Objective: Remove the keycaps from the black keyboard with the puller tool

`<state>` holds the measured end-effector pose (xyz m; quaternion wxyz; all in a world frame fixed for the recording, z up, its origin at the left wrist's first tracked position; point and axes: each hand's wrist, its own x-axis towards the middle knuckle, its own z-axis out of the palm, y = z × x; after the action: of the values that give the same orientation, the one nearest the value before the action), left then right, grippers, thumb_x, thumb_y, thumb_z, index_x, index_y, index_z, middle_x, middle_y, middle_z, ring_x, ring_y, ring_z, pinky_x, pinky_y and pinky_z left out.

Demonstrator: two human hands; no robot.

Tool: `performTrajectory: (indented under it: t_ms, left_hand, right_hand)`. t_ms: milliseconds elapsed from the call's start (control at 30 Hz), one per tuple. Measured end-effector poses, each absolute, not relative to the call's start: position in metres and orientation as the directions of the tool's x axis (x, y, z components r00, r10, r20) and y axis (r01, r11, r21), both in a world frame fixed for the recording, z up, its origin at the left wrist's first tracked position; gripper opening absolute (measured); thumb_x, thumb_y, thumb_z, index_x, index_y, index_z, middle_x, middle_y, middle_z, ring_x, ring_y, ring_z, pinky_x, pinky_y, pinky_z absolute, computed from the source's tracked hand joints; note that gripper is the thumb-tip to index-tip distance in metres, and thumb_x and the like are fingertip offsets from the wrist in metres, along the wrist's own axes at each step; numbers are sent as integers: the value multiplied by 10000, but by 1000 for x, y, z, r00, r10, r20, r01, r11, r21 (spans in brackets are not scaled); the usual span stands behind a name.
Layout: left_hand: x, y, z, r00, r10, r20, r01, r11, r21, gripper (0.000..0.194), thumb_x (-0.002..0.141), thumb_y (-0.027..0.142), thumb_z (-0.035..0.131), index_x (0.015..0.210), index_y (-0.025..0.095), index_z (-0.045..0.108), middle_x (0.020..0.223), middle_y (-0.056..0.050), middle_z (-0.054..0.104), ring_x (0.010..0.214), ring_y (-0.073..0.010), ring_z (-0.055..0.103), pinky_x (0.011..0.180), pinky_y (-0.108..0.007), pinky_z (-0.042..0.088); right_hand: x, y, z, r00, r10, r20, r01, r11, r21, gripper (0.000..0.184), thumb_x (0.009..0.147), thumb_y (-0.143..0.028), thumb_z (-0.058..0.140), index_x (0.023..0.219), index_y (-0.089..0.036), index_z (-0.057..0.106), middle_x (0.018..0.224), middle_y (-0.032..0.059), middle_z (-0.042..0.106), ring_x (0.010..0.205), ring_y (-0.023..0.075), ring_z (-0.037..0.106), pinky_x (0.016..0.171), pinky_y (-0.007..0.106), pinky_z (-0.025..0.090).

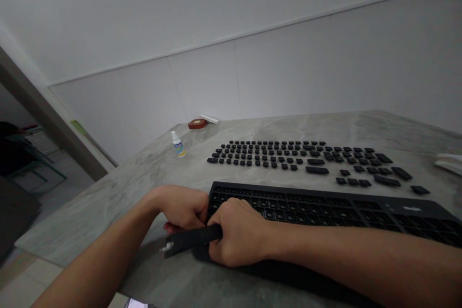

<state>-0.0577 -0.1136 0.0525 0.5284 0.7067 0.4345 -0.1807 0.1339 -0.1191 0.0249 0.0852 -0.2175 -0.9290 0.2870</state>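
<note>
A black keyboard (361, 202) with its keycaps off lies before me, bare key sockets showing. My right hand (240, 233) is over its left end, fingers wrapped round a dark bar-shaped piece (191, 239). That piece points left and has a small silvery metal bit at its tip; its exact kind is unclear. Against the keyboard's left edge is my left hand (184, 207), its fingers curled and its thumb side close to my right hand. Whatever it pinches is hidden. Behind the keyboard, loose black keycaps (265, 158) are laid out in rows.
A small white spray bottle (178, 145) stands at the left on the marbled table (144, 173). Farther back are a brown case (197, 124) and a white item (210, 119) by the wall. Another white object (449, 162) lies at the right edge.
</note>
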Motion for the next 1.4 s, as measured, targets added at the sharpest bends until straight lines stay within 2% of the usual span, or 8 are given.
performTrajectory:
  t_ms: [133, 333, 567, 733, 1000, 1167, 1233, 1400]
  left_hand:
    - [-59, -112, 54, 530, 414, -740, 826, -55, 561, 286, 785, 231, 647, 519, 146, 588, 363, 31, 483, 279, -116, 454, 252, -166, 356]
    - [-59, -114, 56, 553, 409, -726, 820, -117, 560, 302, 786, 148, 572, 495, 159, 496, 369, 32, 472, 297, -99, 446, 289, -149, 335]
    - [-59, -116, 61, 591, 473, -654, 771, -93, 629, 233, 815, 147, 511, 587, 154, 559, 443, 27, 542, 338, -99, 470, 310, -158, 324]
    - [-53, -119, 68, 516, 473, -715, 834, -84, 546, 194, 799, 176, 536, 606, 159, 548, 431, 39, 509, 327, -107, 448, 305, -173, 328]
    - [-56, -116, 66, 505, 579, -640, 856, -243, 456, 193, 840, 278, 588, 695, 151, 581, 575, 17, 597, 432, -98, 511, 397, -175, 359]
    - [-55, -115, 64, 622, 704, -342, 754, -422, 504, 219, 737, 258, 777, 895, 147, 675, 729, 9, 665, 628, -114, 578, 536, -171, 414]
    - [-54, -114, 62, 650, 694, -308, 721, -435, 540, 281, 745, 280, 800, 965, 156, 677, 767, 7, 674, 651, -116, 585, 567, -179, 433]
    - [-54, -115, 60, 661, 676, -327, 716, -437, 545, 163, 812, 265, 754, 899, 156, 670, 691, 23, 633, 571, -95, 550, 534, -176, 407]
  right_hand:
    - [132, -118, 22, -854, 519, 23, 374, 645, -666, 223, 664, -333, 613, 744, -209, 779, 585, 15, 624, 606, 158, 622, 500, 212, 367]
    - [135, -121, 21, -865, 499, 49, 366, 695, -619, 161, 655, -251, 589, 647, -183, 734, 517, -3, 565, 458, 99, 453, 465, 226, 292]
    - [141, -118, 17, -836, 522, 168, 266, 654, -708, 139, 616, -119, 560, 481, -150, 551, 448, -46, 416, 434, 66, 344, 451, 212, 272]
    - [140, -118, 15, -838, 525, 147, 285, 653, -702, 144, 614, -148, 560, 475, -162, 523, 449, -49, 397, 447, 72, 352, 471, 219, 271]
    - [142, -118, 11, -831, 510, 220, 206, 650, -731, 193, 598, -128, 572, 456, -159, 445, 438, -67, 346, 431, 57, 322, 460, 217, 233]
    - [141, -112, 9, -761, 628, 165, 147, 415, -898, 200, 639, -132, 574, 481, -165, 455, 479, -62, 380, 466, 65, 333, 450, 214, 238]
    - [139, -107, 8, -709, 692, 135, 87, 276, -957, 231, 644, -140, 578, 481, -174, 417, 492, -62, 377, 493, 71, 339, 462, 216, 256]
    - [138, -99, 14, -609, 789, 87, -43, 77, -996, 261, 589, -150, 618, 462, -191, 394, 463, -74, 344, 502, 80, 318, 475, 232, 253]
